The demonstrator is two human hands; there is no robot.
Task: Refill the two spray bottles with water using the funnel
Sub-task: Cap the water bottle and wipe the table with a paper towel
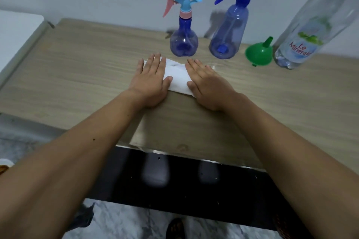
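Head view shows both hands flat, fingers straight, gripping nothing: the left hand (150, 79) and right hand (206, 83) press on a white folded cloth (177, 78) on the wooden table (87, 64). At twelve o'clock from the cloth stands the round spray bottle (184, 41), with the tall spray bottle (229, 33) at one o'clock, both seemingly empty, so light and easily tipped; I would steady each by its body and twist the collar. At two o'clock lies the green funnel (258, 52), stiff and light; lift it by the rim. Beside it, the Le Minerale water bottle (303, 40) looks heavy, thin-walled and squeezable; hold it mid-body.
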